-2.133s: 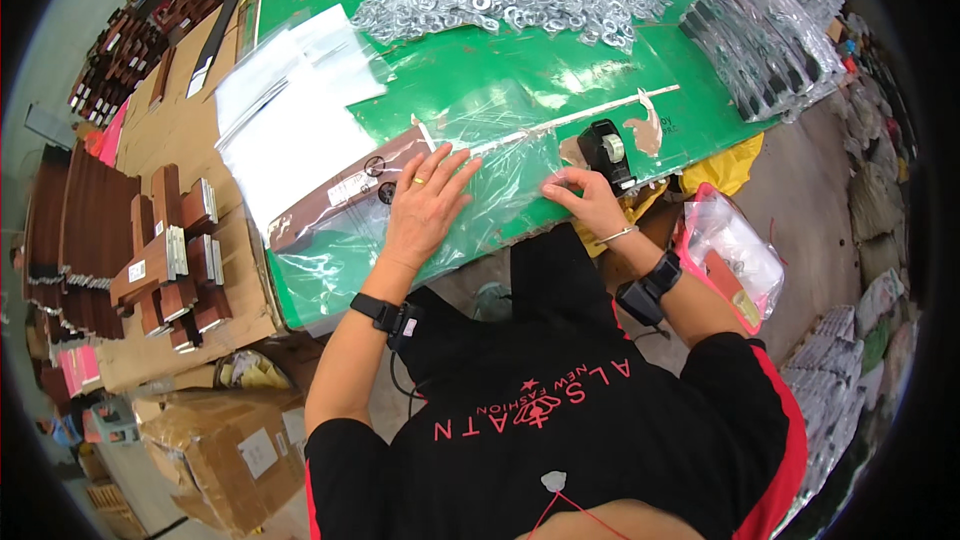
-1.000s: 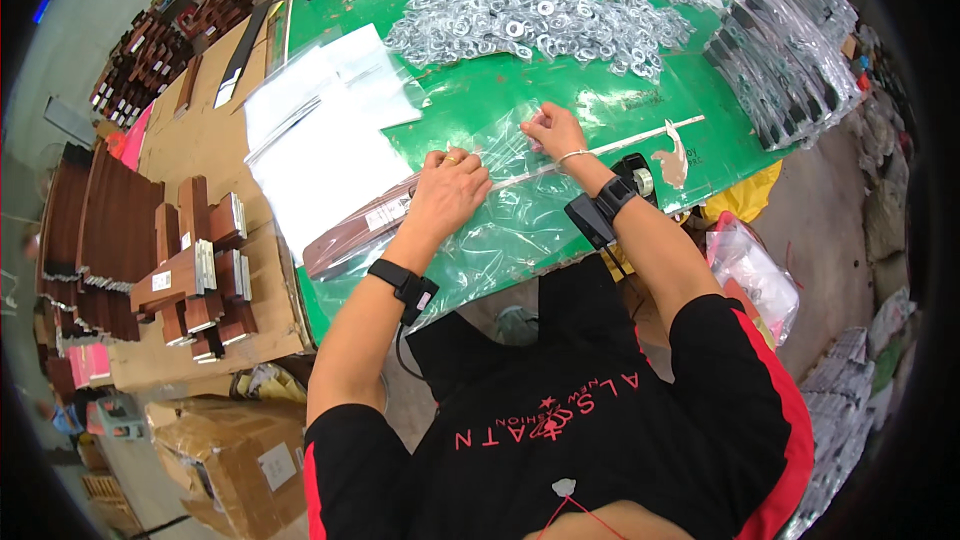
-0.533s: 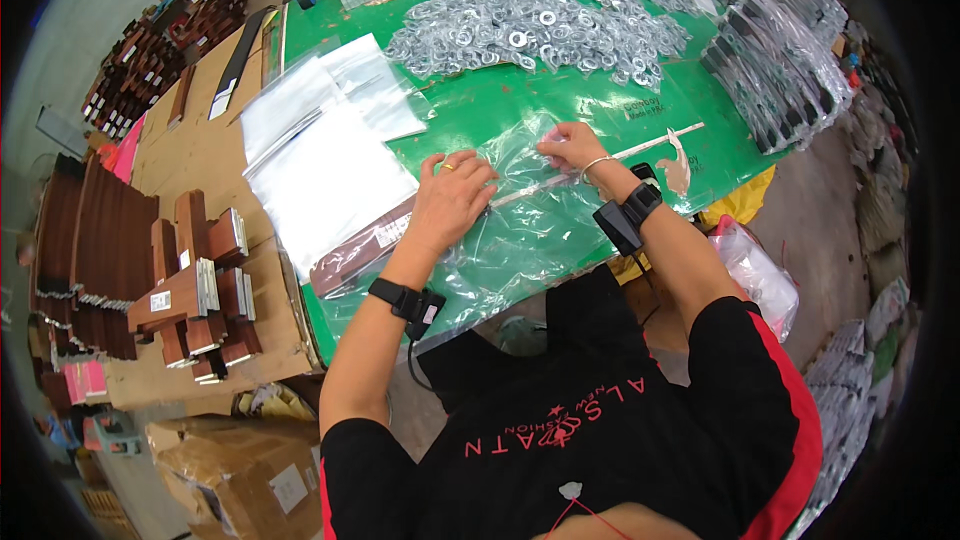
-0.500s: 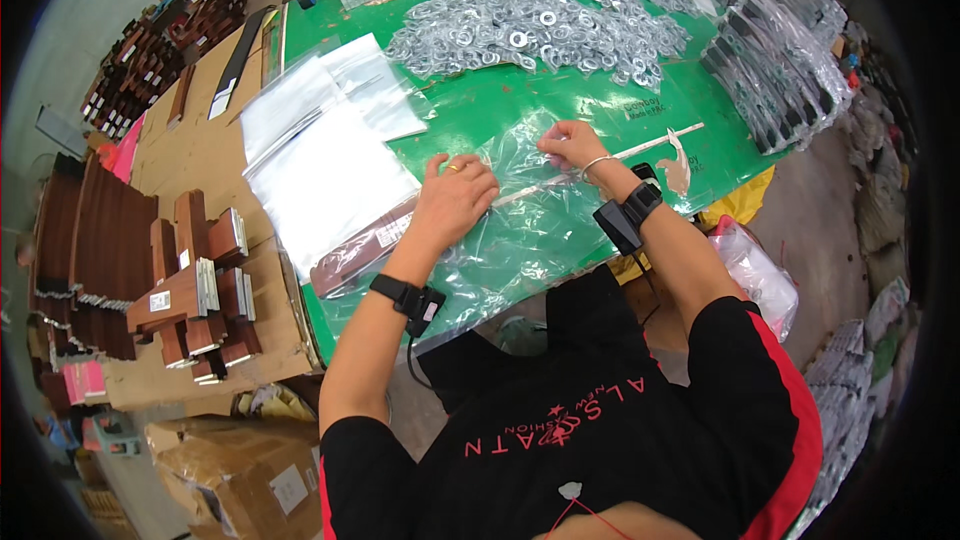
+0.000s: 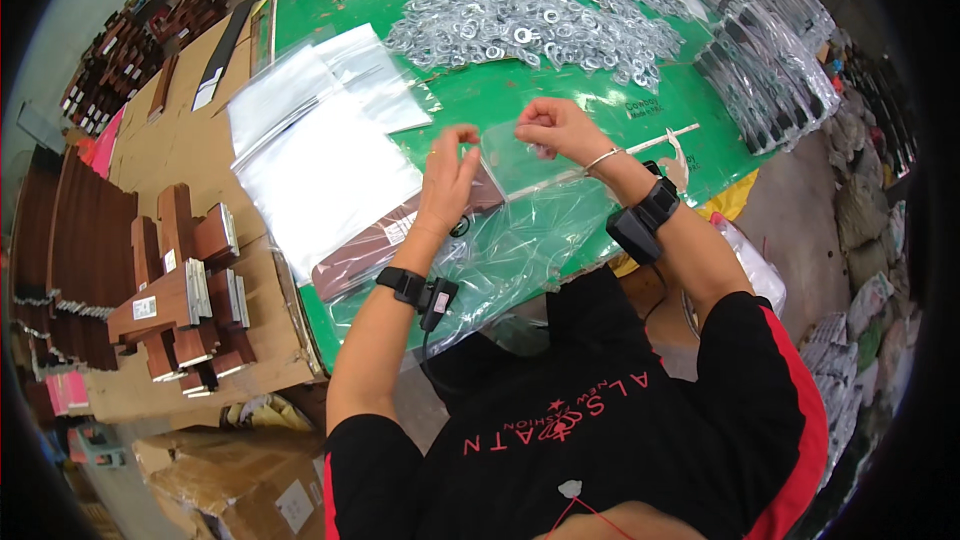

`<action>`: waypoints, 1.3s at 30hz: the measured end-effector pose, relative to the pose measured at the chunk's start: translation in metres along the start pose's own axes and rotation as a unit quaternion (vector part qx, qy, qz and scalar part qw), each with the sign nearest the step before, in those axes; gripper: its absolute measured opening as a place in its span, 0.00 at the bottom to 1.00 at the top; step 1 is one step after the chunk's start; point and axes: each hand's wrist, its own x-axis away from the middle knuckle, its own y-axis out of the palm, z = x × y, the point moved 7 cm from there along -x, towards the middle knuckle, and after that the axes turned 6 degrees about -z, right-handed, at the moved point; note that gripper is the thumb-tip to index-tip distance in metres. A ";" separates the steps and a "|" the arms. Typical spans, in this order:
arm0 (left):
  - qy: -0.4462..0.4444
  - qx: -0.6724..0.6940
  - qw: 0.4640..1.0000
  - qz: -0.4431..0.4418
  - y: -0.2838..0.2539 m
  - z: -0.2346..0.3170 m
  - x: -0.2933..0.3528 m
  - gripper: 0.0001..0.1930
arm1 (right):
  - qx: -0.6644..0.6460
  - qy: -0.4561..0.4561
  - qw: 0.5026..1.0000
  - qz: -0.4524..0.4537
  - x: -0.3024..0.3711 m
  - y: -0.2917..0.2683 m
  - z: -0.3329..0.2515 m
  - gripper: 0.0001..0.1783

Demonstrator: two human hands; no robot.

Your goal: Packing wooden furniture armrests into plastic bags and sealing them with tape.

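A reddish-brown flat strip [image 5: 365,258] with a white label lies slantwise near the table's front edge, inside or under a clear plastic bag [image 5: 520,230]. My left hand [image 5: 450,180] is over the strip's far end, its fingers loosely bent and apart, with nothing visible in them. A small black ring shape shows beside its wrist. To the right, my right hand [image 5: 560,130] is raised over the bag's far end, thumb and fingers pinched together. What it pinches, perhaps thin clear film, cannot be made out.
Flat clear bags [image 5: 330,150] lie stacked at left. A heap of bagged grey rings [image 5: 540,25] covers the table's far side; wrapped dark pieces [image 5: 765,80] stand right. Brown wooden pieces [image 5: 180,290] are piled on cardboard at left. A thin white strip [image 5: 660,138] lies beyond my right wrist.
My left hand has lifted off the bag and its fingers have come up, uncovering more of the brown strip. My right hand has moved slightly left and away from me, still pinched.
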 end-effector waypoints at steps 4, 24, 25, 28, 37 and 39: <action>-0.001 0.210 0.974 0.087 -0.016 -0.011 0.001 0.21 | 0.018 -0.035 0.999 -0.030 0.002 0.051 -0.020 0.10; -0.053 -0.156 0.983 -0.077 -0.028 0.025 0.030 0.21 | 0.398 -0.155 0.873 0.237 0.033 0.169 0.000 0.09; -0.055 -0.160 0.982 -0.080 -0.028 0.014 0.035 0.21 | 0.409 -0.167 0.860 0.256 0.034 0.171 -0.002 0.14; -0.039 -0.054 0.997 -0.047 -0.036 0.000 0.043 0.23 | 0.404 -0.213 0.861 0.224 0.069 0.196 -0.023 0.19; -0.071 -0.104 0.990 -0.056 -0.034 0.005 0.046 0.20 | 0.287 -0.131 0.898 0.307 0.179 0.055 0.024 0.38; -0.080 -0.104 0.990 -0.054 -0.035 0.002 0.043 0.19 | 0.194 -0.094 0.932 0.292 0.155 0.062 0.052 0.43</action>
